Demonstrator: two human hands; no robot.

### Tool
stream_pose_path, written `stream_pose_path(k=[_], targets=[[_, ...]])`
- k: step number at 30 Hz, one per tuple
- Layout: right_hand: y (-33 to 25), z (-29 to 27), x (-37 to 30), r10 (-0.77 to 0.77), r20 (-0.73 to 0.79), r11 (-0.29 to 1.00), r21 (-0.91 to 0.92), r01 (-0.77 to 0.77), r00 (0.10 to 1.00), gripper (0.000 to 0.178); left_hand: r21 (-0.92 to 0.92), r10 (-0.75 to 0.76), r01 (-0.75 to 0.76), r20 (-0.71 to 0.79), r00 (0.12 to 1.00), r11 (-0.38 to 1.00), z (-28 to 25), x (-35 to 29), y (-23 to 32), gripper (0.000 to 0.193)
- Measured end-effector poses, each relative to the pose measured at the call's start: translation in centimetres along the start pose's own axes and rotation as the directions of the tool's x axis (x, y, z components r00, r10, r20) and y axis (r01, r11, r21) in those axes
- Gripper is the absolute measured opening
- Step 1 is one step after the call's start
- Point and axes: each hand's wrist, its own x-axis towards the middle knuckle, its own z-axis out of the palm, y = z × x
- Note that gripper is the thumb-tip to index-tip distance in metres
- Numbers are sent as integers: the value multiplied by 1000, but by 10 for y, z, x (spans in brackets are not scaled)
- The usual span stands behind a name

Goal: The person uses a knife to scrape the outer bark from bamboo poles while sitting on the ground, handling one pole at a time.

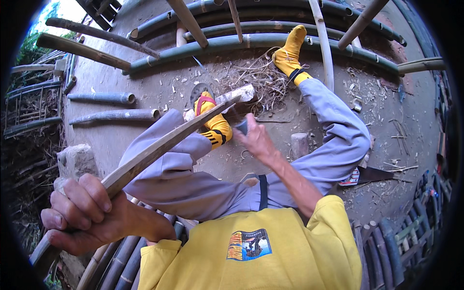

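Note:
My left hand (84, 212) is wrapped round the near end of a long split bamboo pole (159, 153). The pole slants up to the right across my left thigh, and its far tip ends above my left foot (213, 121), in a yellow sock and a sandal. Close to that tip, my right hand (261, 140) is closed round a small dark blue-grey thing (241, 126), smeared by motion. Whether it is a tool's handle or blade I cannot tell. Under the far tip lies a pale block of wood (241, 93) on the ground.
Long green bamboo poles (261, 41) lie across the far side, with several poles leaning over them. Curly shavings (258, 79) are heaped near my right foot (290, 50). Two short bamboo lengths (113, 116) lie at left. A saw (374, 175) rests beside my right knee.

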Motion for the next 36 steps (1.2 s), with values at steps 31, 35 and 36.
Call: stream_pose_path(k=[31,35,36], targets=[[18,19,27,-16,-70,998,59,20,997,38,16,-41,44,-165,986,999,-3,-4,10,24],[16,16,29,-147,-64,988,-58,144,987,41,36,-19,27,-214,977,999,-18,1,12,24],[13,16,27,-199,-67,978,-82,194,978,41,-12,-38,36,-201,979,999,-19,-1,18,24]])
